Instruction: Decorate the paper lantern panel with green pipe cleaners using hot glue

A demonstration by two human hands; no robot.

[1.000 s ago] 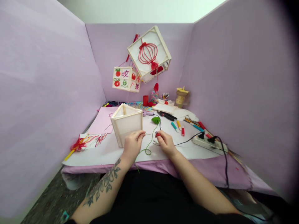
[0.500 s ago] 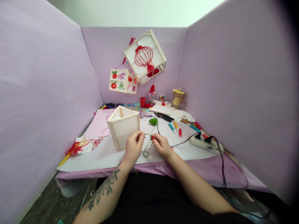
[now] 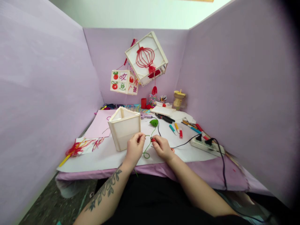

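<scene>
My left hand [image 3: 136,145] pinches the end of a green yarn strand [image 3: 147,153] between thumb and fingertips, just in front of the white three-sided lantern frame [image 3: 125,129]. A small red lighter [image 3: 153,140] with a metal top is gripped in my right hand [image 3: 162,147], its top close to the yarn end. Whether it is lit I cannot tell. The strand loops on the white table sheet and runs back to a green yarn ball [image 3: 154,122]. Beneath my right hand lie scissors, mostly hidden, with a bit of orange handle [image 3: 172,150] showing.
Decorated lanterns [image 3: 146,57] hang ahead. Red yarn scraps [image 3: 76,148] lie at left. Markers [image 3: 172,129], black-handled pliers [image 3: 166,118], a glue gun [image 3: 146,116] and a corded power strip [image 3: 206,146] lie behind and right. A drink cup [image 3: 178,100] stands at the back.
The view has shifted very slightly. Both hands keep nearly the same place and hold, with the yarn end and the lighter close together.
</scene>
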